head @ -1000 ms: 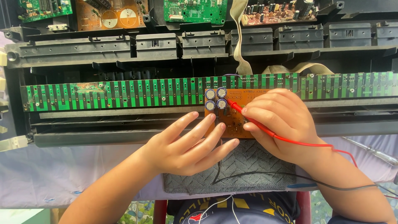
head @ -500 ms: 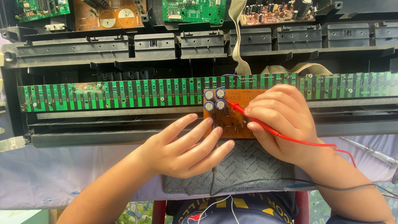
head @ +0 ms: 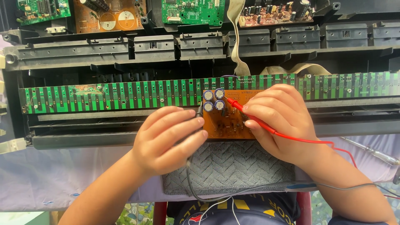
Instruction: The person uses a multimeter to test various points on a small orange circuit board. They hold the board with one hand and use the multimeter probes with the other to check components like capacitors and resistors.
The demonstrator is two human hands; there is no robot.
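— What am I looking down at from here?

— I see a surface (head: 50, 183) draped in a pale lilac cloth, with a grey herringbone mat (head: 233, 166) at 6 o'clock. Across the middle runs a long green contact strip (head: 116, 95) set in a black plastic chassis (head: 83, 50). Along 12 o'clock sit several bare circuit boards: green ones (head: 193, 11) and a brown one (head: 110, 16). A flat grey ribbon cable (head: 237, 50) drops from them toward the centre. A screwdriver (head: 371, 152) lies at 3 o'clock on the cloth. I can't make out anything of the room beyond that.

— And the hands?

— The small orange-brown board (head: 227, 123) lies dead centre, half on the chassis, its near edge touching the mat, with four blue-topped capacitors (head: 213, 100) at its 11 o'clock corner. My left hand (head: 166, 139) sits at 9 o'clock of the board, fingers curled loosely round a black probe (head: 200, 111) whose tip meets the board's left edge; its dark lead (head: 196, 183) trails down over the mat. My right hand (head: 277, 121) rests at 3 o'clock of the board, covering its right end, pinched closed on a red probe (head: 235, 106) pointing toward the capacitors. The red lead (head: 316, 141) runs off toward 4 o'clock.
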